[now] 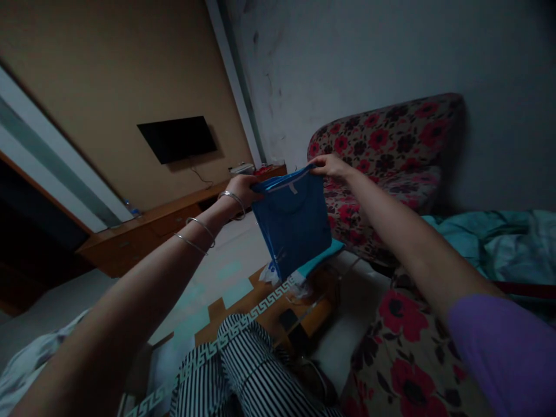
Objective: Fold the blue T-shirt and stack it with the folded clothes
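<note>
A folded blue garment [293,223] hangs in the air in front of me, held by its top edge. My left hand [243,190], with thin bangles on the wrist, is closed on its upper left corner. My right hand [330,165] pinches the upper right corner. The cloth hangs down above a low table [319,313] with a turquoise item [321,259] and a crumpled plastic bag [289,282] on it. My striped trouser legs [247,370] show below.
A red-flowered sofa [382,150] stands behind the garment against a grey wall, and flowered fabric [403,347] lies at lower right. Teal bedding [490,243] lies to the right. A wall television [177,138] hangs over a long wooden cabinet [147,226] at left.
</note>
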Available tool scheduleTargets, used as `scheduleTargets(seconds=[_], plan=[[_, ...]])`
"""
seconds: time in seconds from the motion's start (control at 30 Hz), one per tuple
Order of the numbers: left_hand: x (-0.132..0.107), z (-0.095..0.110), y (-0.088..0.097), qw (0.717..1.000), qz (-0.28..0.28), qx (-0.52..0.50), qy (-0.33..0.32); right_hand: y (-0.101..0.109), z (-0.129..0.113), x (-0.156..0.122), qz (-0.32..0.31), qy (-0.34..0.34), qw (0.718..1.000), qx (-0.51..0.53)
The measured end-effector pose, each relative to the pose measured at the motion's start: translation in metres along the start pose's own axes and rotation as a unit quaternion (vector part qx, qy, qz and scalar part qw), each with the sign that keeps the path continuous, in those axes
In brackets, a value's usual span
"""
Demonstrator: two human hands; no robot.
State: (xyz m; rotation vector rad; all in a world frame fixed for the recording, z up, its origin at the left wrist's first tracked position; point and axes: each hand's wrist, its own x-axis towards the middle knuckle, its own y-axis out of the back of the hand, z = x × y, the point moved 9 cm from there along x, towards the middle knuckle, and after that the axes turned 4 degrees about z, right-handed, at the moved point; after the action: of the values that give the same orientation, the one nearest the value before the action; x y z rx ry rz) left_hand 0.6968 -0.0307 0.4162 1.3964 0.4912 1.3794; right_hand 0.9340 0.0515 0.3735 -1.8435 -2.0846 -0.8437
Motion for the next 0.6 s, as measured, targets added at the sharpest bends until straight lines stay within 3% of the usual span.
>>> scheduleTargets(seconds=[0.13,0.27,0.47,0.6], plan=[[0.028,0.009,-0.045,0.999,-0.027,-0.032,-0.015,0.026,0.054,0.018,-0.018,-0.044,0.999,-0.018],[0.055,-0.015,-0.106,0.993,-0.075,-0.091,-0.004,0.025,0.122,0.045,-0.074,-0.087,0.992,-0.044],[0.081,-0.111,-0.227,0.956,-0.166,-0.211,0.121,-0.027,0.258,0.082,-0.179,-0.155,0.968,-0.085],[0.087,-0.182,-0.283,0.933,-0.192,-0.240,0.189,-0.070,0.334,0.101,-0.208,-0.205,0.956,-0.033]])
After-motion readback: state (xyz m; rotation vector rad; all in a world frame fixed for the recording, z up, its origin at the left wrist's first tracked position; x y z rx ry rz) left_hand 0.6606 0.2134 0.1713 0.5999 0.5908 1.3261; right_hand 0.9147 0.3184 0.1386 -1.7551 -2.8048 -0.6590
